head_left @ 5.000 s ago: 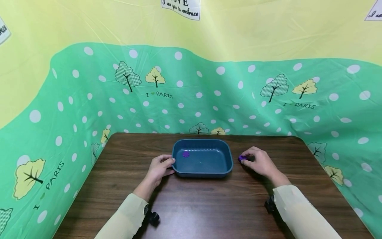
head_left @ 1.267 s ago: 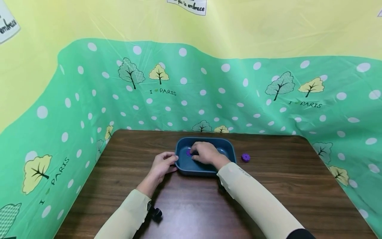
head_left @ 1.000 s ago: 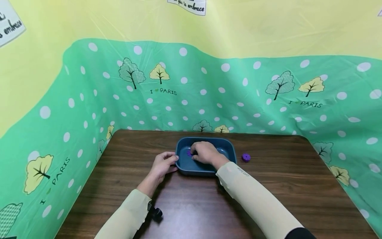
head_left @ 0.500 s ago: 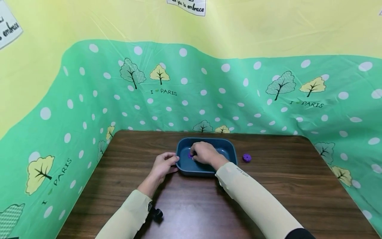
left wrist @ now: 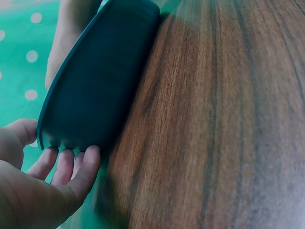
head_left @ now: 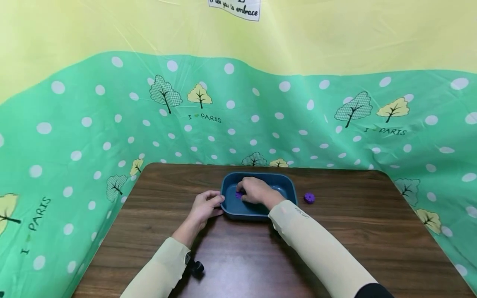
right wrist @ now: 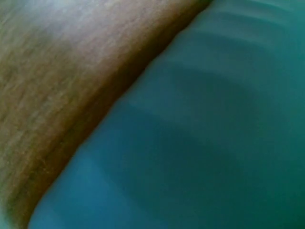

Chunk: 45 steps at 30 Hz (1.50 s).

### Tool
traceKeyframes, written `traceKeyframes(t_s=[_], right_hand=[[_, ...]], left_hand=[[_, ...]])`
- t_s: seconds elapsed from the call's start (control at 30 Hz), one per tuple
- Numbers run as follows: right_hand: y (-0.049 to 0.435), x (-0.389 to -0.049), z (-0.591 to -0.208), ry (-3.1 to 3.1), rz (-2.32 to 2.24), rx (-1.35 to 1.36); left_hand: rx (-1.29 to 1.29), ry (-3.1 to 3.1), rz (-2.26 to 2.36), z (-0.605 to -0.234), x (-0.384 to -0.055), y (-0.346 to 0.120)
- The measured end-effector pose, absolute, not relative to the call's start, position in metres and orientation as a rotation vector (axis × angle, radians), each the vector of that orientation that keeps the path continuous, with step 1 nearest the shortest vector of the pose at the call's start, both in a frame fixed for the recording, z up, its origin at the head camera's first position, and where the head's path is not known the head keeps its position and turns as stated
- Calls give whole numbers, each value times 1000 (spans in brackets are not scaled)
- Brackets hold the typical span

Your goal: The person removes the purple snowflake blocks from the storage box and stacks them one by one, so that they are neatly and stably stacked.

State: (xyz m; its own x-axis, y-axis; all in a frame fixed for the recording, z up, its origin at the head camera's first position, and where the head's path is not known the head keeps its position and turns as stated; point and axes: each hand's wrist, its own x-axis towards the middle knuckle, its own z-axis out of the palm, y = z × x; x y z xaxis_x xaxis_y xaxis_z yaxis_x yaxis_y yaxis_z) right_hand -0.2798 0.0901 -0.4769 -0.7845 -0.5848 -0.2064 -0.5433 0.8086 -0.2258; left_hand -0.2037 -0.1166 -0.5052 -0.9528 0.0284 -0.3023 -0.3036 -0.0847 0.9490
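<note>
A dark blue rectangular tray point(head_left: 261, 214) stands on the table. My left hand point(head_left: 204, 207) holds its left end; in the left wrist view the thumb is at the rim and the fingertips press the outer wall. Inside the tray my right hand point(head_left: 256, 190) reaches down toward the left part of the floor. Its curled fingers and thumb pinch a small purple flower-shaped piece point(head_left: 239, 195), partly hidden by them. A thicker round purple piece point(head_left: 309, 198) with small dark marks lies on the table, right of the tray. In the right wrist view only the blurred tray wall point(right wrist: 190, 133) fills the foreground.
The dark wood table point(head_left: 357, 240) ends at the back against a green and yellow patterned cloth point(head_left: 283, 116). A black wrist-worn device point(head_left: 195, 267) juts from the left cuff. The right forearm crosses the tray's front right rim.
My right hand has left the round purple piece beside the tray and come into the tray. The flower-shaped piece has shifted slightly toward me. My left hand keeps its hold.
</note>
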Motion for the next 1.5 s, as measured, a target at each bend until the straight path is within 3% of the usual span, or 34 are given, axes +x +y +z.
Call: traceKeyframes(t_s=[1.5], right_hand=[[83,-278,-476,2717,-54,-952]], left_hand=[[-331,1970,2118,-505,-203,-116]])
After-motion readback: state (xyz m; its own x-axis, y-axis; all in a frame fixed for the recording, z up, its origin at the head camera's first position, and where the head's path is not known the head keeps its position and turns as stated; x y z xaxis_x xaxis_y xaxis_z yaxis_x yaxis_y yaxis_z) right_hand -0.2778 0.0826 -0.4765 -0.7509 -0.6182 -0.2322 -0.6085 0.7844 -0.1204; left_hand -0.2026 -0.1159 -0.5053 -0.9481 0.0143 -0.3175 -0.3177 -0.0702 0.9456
